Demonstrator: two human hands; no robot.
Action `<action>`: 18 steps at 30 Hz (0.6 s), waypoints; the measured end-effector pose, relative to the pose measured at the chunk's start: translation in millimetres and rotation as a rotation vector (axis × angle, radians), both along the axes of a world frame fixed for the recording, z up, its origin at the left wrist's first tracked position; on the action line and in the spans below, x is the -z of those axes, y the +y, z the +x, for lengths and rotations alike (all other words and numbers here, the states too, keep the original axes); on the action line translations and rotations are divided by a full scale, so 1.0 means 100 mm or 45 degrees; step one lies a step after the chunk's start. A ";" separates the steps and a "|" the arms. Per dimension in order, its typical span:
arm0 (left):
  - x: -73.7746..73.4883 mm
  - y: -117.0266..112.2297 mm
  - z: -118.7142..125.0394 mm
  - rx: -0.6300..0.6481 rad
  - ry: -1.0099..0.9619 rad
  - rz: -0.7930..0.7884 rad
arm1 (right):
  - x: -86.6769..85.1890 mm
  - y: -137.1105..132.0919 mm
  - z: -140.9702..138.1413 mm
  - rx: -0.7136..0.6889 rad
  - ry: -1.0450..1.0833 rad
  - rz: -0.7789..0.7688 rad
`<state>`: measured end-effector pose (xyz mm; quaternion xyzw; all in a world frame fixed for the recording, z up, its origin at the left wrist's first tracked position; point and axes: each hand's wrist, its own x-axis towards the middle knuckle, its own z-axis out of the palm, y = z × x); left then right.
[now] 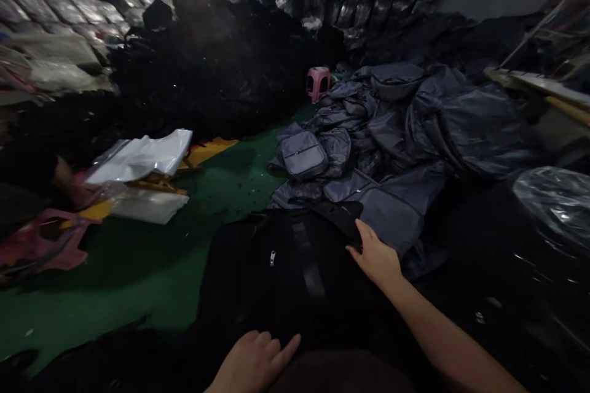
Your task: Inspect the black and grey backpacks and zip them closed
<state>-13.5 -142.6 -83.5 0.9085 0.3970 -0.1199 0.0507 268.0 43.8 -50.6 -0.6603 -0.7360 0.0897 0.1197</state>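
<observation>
black bag [258, 282] under left fingers [288, 349], right fingers [365, 234]; grey bags [302, 156] beyond

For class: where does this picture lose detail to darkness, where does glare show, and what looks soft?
Head view: dim light, the black bag showing little detail; head view: glare on the clear plastic at right; head view: the wrapped packages at upper left look soft.

A black bag [281, 295] with a silver zipper pull [272, 258] lies flat, centre foreground.
</observation>
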 end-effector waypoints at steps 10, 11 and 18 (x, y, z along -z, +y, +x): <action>-0.36 0.05 -0.10 -1.037 -0.601 -0.177 | 0.22 0.22 0.42 0.715 1.039 0.293; -0.45 0.10 -0.12 -1.259 -0.640 -0.246 | 0.28 0.20 0.49 0.792 1.210 0.333; -0.67 0.28 -0.45 -1.897 -0.717 -0.407 | 0.58 -0.07 0.76 1.197 1.672 0.349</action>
